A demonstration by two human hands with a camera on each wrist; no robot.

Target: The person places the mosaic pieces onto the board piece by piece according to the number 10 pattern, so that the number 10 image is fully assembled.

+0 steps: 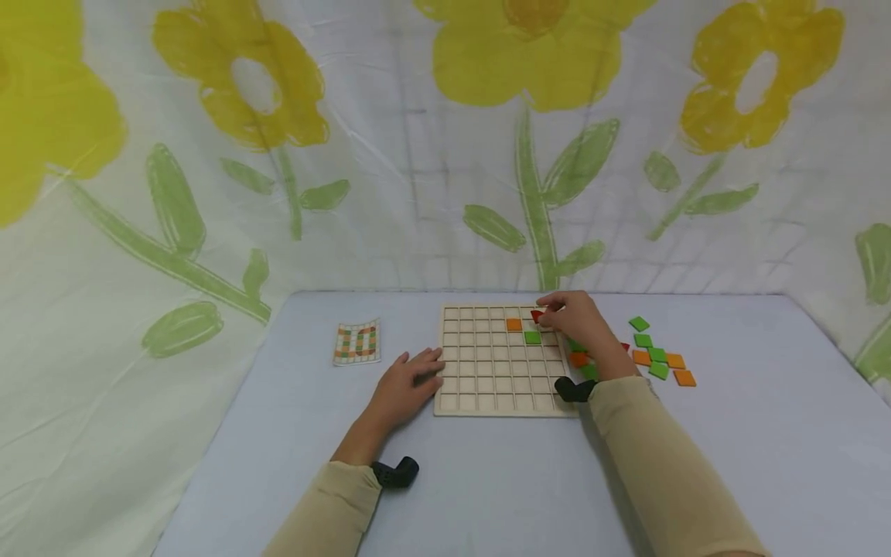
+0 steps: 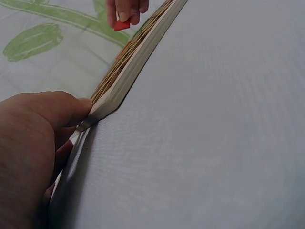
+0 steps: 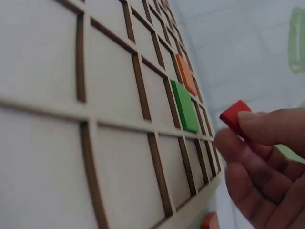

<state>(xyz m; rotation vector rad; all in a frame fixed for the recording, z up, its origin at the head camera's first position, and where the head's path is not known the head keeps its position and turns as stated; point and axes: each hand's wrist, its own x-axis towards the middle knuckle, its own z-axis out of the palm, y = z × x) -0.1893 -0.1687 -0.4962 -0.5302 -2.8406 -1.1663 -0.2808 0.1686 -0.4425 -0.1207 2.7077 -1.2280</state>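
Observation:
A pale wooden grid board (image 1: 487,384) lies flat, with an orange tile (image 1: 513,325) and a green tile (image 1: 532,338) set in cells toward its far right. Between thumb and fingertips, my right hand (image 1: 578,316) pinches a small red tile (image 3: 232,113) just above the far right part of the grid, beyond the green tile. My left hand (image 1: 404,391) rests at the board's left side. Its thumb (image 2: 71,110) touches the edge near a corner in the left wrist view, while its other fingers are partly hidden behind the rim.
Loose green, orange and red tiles lie right of the board, among them a green tile (image 1: 639,323) and an orange tile (image 1: 685,378); my right forearm covers part of the group. A patterned card (image 1: 357,343) sits to the left. Behind the table (image 1: 487,487) hangs a flowered cloth (image 1: 376,193).

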